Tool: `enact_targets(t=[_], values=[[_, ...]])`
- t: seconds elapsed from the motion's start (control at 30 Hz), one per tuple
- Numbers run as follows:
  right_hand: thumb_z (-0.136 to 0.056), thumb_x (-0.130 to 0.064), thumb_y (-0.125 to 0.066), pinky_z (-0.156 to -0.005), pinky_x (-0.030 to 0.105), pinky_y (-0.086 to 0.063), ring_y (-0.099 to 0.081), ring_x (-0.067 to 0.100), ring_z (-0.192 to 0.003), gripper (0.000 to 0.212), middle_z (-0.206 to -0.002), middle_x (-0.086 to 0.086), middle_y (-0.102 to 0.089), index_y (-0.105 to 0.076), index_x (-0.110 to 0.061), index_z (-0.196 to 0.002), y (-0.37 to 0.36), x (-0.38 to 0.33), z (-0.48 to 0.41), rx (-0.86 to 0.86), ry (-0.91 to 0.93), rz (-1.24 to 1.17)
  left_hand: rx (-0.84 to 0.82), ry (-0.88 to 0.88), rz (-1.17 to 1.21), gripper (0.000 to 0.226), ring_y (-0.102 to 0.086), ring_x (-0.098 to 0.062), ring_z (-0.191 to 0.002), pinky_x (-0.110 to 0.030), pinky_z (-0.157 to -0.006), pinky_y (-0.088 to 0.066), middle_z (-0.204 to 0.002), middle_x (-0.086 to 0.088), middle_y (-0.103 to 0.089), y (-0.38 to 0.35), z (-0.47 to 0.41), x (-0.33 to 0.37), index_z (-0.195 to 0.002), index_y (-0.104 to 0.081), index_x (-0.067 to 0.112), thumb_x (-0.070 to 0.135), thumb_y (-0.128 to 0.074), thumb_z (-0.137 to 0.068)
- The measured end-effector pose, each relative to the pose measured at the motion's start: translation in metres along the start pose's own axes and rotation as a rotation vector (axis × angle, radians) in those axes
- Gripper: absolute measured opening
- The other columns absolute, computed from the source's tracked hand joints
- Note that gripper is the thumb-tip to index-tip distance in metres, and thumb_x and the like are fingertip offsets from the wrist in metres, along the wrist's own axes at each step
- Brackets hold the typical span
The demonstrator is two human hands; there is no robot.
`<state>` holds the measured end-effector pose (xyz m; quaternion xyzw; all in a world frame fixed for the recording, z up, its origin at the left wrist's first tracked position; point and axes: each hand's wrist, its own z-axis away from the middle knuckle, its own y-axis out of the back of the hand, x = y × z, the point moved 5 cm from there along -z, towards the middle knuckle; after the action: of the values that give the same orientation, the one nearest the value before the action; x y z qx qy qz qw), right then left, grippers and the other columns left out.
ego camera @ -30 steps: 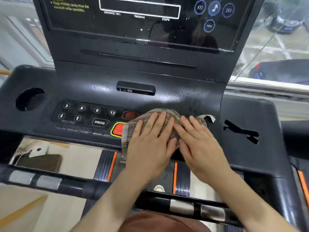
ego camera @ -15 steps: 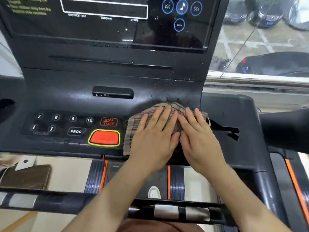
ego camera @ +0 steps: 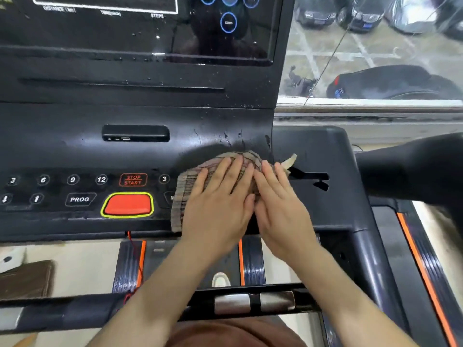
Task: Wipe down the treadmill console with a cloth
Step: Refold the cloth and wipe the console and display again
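Both hands and the striped cloth (ego camera: 190, 186) have slid a little to the right since before. The red button (ego camera: 127, 205) is all bare now, and a small "3" button (ego camera: 164, 178) shows beside the cloth. The left hand (ego camera: 218, 209) and right hand (ego camera: 280, 209) lie side by side on the cloth. Their fingers (ego camera: 238, 169) are straight and flat, pressing down and gripping nothing.

The cloth sits on the right part of the treadmill console (ego camera: 75, 146). It hides the buttons under it, and one button at its left edge is half covered. A cloth corner pokes out past the right hand, near a cut-out slot (ego camera: 310, 179). The screen (ego camera: 125, 33) is cut off at the top.

A blurry black handle (ego camera: 413, 169) sticks in from the right. Near the person is a handlebar (ego camera: 250, 301), with a shoe (ego camera: 220, 280) just past it. Parked cars (ego camera: 390, 83) are outside the window.
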<state>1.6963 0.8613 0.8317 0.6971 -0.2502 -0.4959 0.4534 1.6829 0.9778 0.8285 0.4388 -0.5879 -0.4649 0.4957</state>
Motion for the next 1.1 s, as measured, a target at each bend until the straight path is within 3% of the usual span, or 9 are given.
enact_targets(t=[0.17,0.27,0.43,0.57,0.7,0.8,0.87,1.0,1.1], values=[[-0.093,-0.015,-0.033,-0.12,0.036,-0.014,-0.015,0.027,-0.148,0.053,-0.16,0.011,-0.018,-0.034,-0.01,-0.146,0.01,0.004,-0.048,0.027,-0.077,-0.082,-0.056,0.0,-0.032,0.062,-0.004,-0.014,-0.148,-0.042,-0.118,-0.006,-0.162,0.004,-0.006,0.003,-0.044,-0.007,-0.153,-0.012,0.024,0.043,-0.007,-0.094],[-0.095,-0.025,-0.024,-0.118,0.04,-0.021,-0.023,0.027,-0.146,0.054,-0.157,0.009,-0.028,-0.037,-0.01,-0.145,0.001,0.001,0.003,0.018,-0.076,0.018,-0.043,-0.057,0.019,0.058,-0.018,-0.016,-0.146,-0.043,-0.118,-0.013,-0.159,0.002,-0.021,0.006,-0.003,-0.001,-0.15,-0.027,0.025,0.045,-0.017,-0.097],[-0.094,-0.024,-0.041,-0.116,0.038,-0.026,-0.028,0.027,-0.144,0.055,-0.157,0.005,-0.03,-0.037,-0.014,-0.147,-0.002,0.001,0.047,0.039,0.002,0.051,-0.003,-0.171,0.117,0.052,-0.028,-0.014,-0.142,-0.04,-0.115,-0.018,-0.153,0.005,-0.036,0.008,0.019,-0.002,-0.142,-0.044,0.029,0.047,-0.036,-0.094],[-0.087,-0.035,-0.056,-0.112,0.039,-0.033,-0.03,0.025,-0.143,0.059,-0.156,0.002,-0.032,-0.043,-0.027,-0.144,0.01,0.014,0.038,-0.083,0.076,-0.059,0.035,-0.174,0.353,0.054,-0.032,-0.022,-0.138,-0.041,-0.113,-0.026,-0.144,0.0,-0.042,0.022,0.024,-0.025,-0.121,-0.055,0.022,0.036,-0.075,-0.073],[-0.087,-0.031,-0.059,-0.094,0.051,-0.047,-0.042,0.031,-0.136,0.03,-0.142,-0.003,-0.051,-0.069,-0.028,-0.115,0.019,0.015,0.045,0.028,0.173,-0.043,0.13,-0.096,0.348,0.037,-0.047,-0.024,-0.113,-0.041,-0.099,-0.041,-0.122,-0.001,-0.052,0.031,0.043,-0.049,-0.104,-0.066,0.023,0.037,-0.077,-0.071],[-0.09,-0.034,-0.056,-0.1,0.04,-0.045,-0.05,0.015,-0.128,0.021,-0.126,-0.012,-0.063,-0.075,-0.029,-0.099,0.046,0.011,0.039,0.136,0.042,-0.301,0.221,-0.048,0.499,0.022,-0.052,-0.01,-0.097,-0.019,-0.091,-0.039,-0.101,0.011,-0.061,0.045,0.045,-0.052,-0.091,-0.073,0.021,0.037,-0.059,-0.086],[-0.091,-0.023,-0.061,-0.091,0.026,-0.05,-0.061,0.003,-0.106,0.014,-0.102,-0.013,-0.071,-0.073,-0.028,-0.091,0.066,0.005,0.032,0.152,-0.043,-0.594,0.22,0.05,0.65,0.022,-0.051,0.001,-0.082,-0.012,-0.078,-0.037,-0.082,0.019,-0.059,0.06,0.041,-0.045,-0.08,-0.066,0.025,0.035,-0.053,-0.094],[-0.096,-0.009,-0.053,-0.062,0.026,-0.056,-0.065,0.016,-0.073,0.02,-0.078,0.006,-0.068,-0.069,-0.015,-0.086,0.099,-0.008,0.016,0.14,-0.235,-1.009,0.084,0.202,1.036,0.035,-0.042,-0.006,-0.053,-0.023,-0.05,-0.039,-0.058,0.009,-0.047,0.087,0.031,-0.019,-0.069,-0.049,0.019,0.042,-0.05,-0.095],[-0.096,-0.013,-0.053,-0.062,0.033,-0.058,-0.067,0.023,-0.073,0.018,-0.078,0.01,-0.068,-0.069,-0.013,-0.088,0.111,-0.002,0.004,0.154,-0.382,-1.114,-0.076,0.211,1.196,0.01,-0.057,-0.029,-0.054,-0.043,-0.046,-0.053,-0.072,-0.002,-0.067,0.096,0.022,-0.008,-0.086,-0.061,0.024,0.03,-0.069,-0.085]])
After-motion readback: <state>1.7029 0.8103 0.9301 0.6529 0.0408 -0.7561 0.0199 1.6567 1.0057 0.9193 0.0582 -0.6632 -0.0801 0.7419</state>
